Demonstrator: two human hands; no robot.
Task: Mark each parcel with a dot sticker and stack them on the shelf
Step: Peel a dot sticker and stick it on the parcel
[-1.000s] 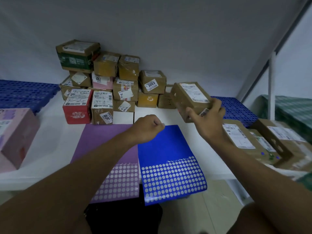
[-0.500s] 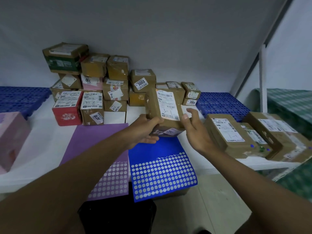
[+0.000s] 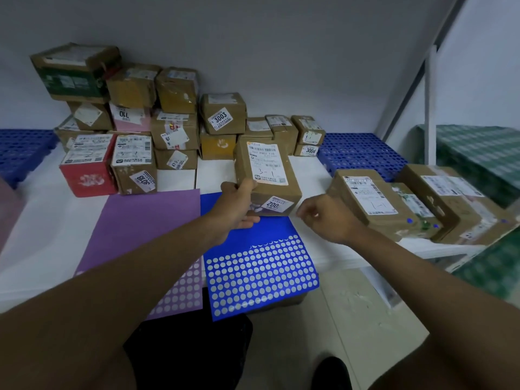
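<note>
We see the left hand (image 3: pixel 239 205) gripping the cardboard parcel (image 3: pixel 267 175) above the blue sticker sheet (image 3: pixel 259 263) (overhanging the shelf edge (image 3: pixel 42 280)); the right hand (image 3: pixel 329 218) hangs loosely curled, holding nothing.

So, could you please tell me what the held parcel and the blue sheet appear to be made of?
The parcel looks like brown matte cardboard, with white paper labels. The blue sheet seems glossy coated sticker paper: its edge curls over the shelf, and pale round gaps show.

Pink box (image 3: pixel 8 209) cut off by left edge, blurred. Left hand (image 3: pixel 236 208) hides near-left corner of held parcel (image 3: pixel 266 175). Label print on parcel too small to read. Right hand (image 3: pixel 327 218) fingertips blurred, grip can't be told
</note>
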